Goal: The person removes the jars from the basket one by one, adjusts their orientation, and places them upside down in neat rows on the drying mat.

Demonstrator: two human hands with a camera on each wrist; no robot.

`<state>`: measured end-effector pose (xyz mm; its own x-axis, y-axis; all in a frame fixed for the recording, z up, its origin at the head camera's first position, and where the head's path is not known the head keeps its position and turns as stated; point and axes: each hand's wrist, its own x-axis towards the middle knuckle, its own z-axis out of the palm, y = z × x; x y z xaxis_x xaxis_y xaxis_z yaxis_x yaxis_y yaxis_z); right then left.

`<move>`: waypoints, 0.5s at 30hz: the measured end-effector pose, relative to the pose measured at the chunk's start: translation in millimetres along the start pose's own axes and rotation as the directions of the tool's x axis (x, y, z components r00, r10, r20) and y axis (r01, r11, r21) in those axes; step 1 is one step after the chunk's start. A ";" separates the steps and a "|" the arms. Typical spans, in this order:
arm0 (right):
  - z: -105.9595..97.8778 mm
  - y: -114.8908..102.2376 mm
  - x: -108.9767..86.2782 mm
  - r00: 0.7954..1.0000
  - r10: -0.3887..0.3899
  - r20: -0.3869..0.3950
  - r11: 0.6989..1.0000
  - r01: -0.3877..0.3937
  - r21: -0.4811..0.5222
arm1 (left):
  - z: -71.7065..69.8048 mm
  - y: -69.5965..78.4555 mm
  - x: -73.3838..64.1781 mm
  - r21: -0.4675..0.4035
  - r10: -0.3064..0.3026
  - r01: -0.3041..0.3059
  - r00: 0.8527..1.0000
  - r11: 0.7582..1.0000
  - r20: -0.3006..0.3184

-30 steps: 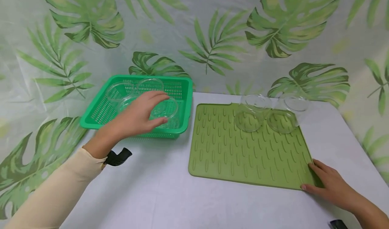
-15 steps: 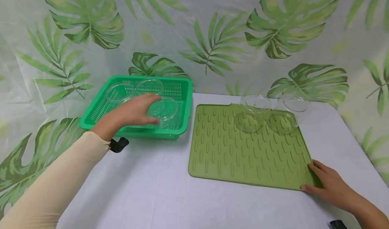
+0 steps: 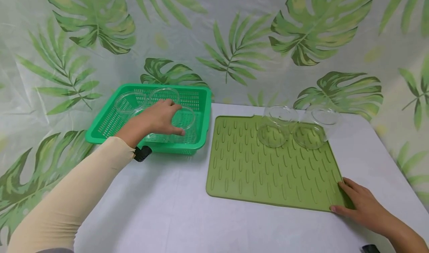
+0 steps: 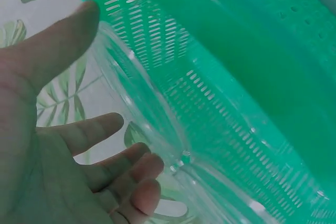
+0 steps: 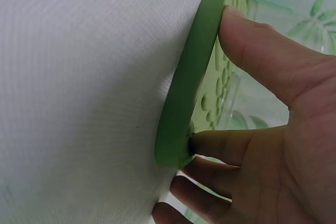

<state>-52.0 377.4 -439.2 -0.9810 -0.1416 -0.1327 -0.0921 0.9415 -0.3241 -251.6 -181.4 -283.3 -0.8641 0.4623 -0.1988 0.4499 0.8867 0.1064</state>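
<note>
Over the green plastic basket [image 3: 167, 146] my left hand [image 3: 159, 117] is held with thumb and fingers apart. Several clear cups stand inside, one [image 3: 187, 124] just right of the fingers; the hand hides part of the others. In the left wrist view, the thumb is near a clear rim [image 4: 134, 56] and nothing is gripped. My right hand [image 3: 365, 206] rests at the near right corner of the olive-green ridged mat [image 3: 261, 167]; its thumb touches the front edge and its fingers the right side. Two clear cups, left [image 3: 273, 133] and right [image 3: 310, 135], stand seemingly upside down at the mat's back.
White cloth [image 3: 187, 215] covers the table under the basket and mat. A leaf-printed curtain [image 3: 234, 40] hangs right behind them. Black straps with small devices are on both wrists, the left one [image 3: 143, 153] close to the basket's front rim.
Over the basket, my left hand first drew back slightly to the left, then moved right again, its forearm now farther forward. My right hand stays at the mat's corner; cups, basket and mat stay put.
</note>
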 end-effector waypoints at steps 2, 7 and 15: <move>-0.3 -0.6 0.2 1.000 0.000 0.000 1.000 0.000 -0.002 | 0.7 -0.4 0.1 0.019 0.000 0.000 1.000 1.000 -0.013; -1.2 -1.7 0.8 1.000 -0.004 -0.008 1.000 0.004 -0.006 | 1.0 -1.3 -1.6 0.001 0.004 -0.004 1.000 1.000 -0.022; -1.5 -1.1 0.4 1.000 0.005 -0.010 1.000 -0.006 -0.013 | 1.0 -0.7 -2.5 -0.026 0.012 -0.011 1.000 1.000 0.010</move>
<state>-52.6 376.8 -437.5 -0.9831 -0.1335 -0.1252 -0.0888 0.9461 -0.3115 -249.6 -183.1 -283.8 -0.8565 0.4726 -0.2073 0.4537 0.8810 0.1341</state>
